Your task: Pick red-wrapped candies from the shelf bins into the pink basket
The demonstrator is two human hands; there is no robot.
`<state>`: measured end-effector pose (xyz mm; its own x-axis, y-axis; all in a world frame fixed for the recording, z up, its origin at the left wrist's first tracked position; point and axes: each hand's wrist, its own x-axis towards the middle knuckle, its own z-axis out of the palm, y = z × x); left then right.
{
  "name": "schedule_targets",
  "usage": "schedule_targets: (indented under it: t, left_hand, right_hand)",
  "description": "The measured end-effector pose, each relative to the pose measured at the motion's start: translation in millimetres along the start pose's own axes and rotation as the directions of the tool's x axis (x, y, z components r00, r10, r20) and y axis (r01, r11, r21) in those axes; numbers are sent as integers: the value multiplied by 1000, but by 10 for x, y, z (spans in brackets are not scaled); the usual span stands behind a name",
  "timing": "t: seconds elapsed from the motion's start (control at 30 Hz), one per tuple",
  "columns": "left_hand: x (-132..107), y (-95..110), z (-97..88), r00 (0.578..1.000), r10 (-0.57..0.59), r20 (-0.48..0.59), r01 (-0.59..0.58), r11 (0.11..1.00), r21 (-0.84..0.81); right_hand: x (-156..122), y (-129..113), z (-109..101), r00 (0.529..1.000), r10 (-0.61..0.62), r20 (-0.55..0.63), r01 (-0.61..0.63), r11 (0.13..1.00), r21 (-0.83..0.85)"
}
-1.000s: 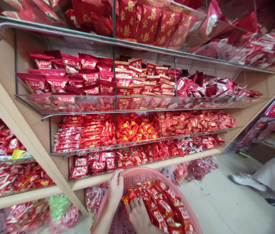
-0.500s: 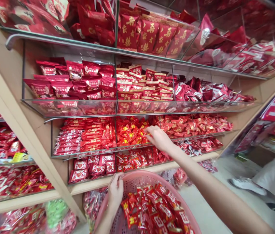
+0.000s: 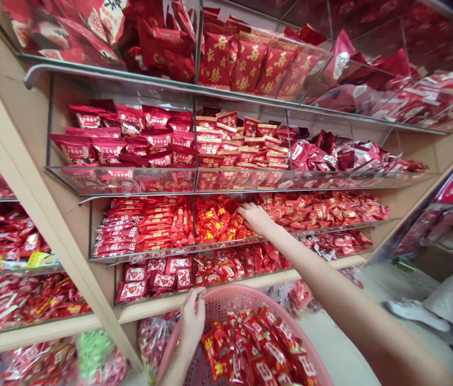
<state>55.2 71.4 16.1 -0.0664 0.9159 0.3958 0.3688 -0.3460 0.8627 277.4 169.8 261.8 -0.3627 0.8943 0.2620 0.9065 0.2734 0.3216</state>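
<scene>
My left hand [image 3: 193, 316] is closed over the left rim of a pink plastic basket [image 3: 246, 292] with small holes in its wall. Red wrapped candies [image 3: 258, 348] with gold and white print lie heaped inside it. Over on the third shelf, my right hand [image 3: 256, 219] reaches into a compartment of small red and gold wrapped candies [image 3: 218, 222]. Its fingers are bent together at the right side of that pile, close to a divider. Whatever lies between the fingertips is too small to make out.
Clear-fronted shelves [image 3: 138, 182] hold more red packets above and below my right hand. A wooden upright [image 3: 49, 203] stands at left. Bagged goods [image 3: 93, 356] lie under the bottom ledge. At right, a person's shoe [image 3: 417, 313] is on the floor.
My right hand has shifted slightly within the candy compartment, its fingers now a little deeper among the packets. The left hand keeps its hold on the basket rim. The camera view has turned slightly.
</scene>
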Motion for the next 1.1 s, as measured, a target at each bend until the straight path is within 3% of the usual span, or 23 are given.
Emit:
schedule_targets:
  t: [0.23, 0.4, 0.53, 0.67, 0.77, 0.87, 0.97, 1.1]
  left_hand:
    - [-5, 16, -9, 1000, -26, 3, 26, 1000, 3]
    - [0, 31, -14, 1000, 2, -1, -2, 1000, 15]
    - [5, 68, -16, 1000, 20, -16, -19, 1000, 19]
    - [13, 83, -10, 999, 24, -24, -23, 999, 27]
    - [11, 87, -7, 1000, 19, -23, -18, 999, 27]
    - [3, 92, -8, 1000, 17, -14, -16, 1000, 17]
    - [-3, 90, -6, 1000, 10, -3, -10, 1000, -7]
    - [-2, 75, 0, 1000, 5, -10, -5, 1000, -5]
  right_hand:
    - [25, 57, 64, 998, 0, -57, 0, 1000, 6]
    - [-38, 87, 43, 976, 74, -207, -31, 978, 205]
    - [-334, -37, -129, 916, 158, -368, 10, 910, 416]
    - [-803, -340, -210, 889, 227, -397, 66, 795, 603]
    - [-1153, -678, -30, 923, 211, -323, 86, 704, 705]
    - [-1436, -1075, 350, 988, 85, -132, 45, 652, 757]
    - [-1636, -1455, 775, 998, -19, 67, -35, 699, 714]
    - [-1796, -1819, 1174, 958, -167, 231, -15, 780, 626]
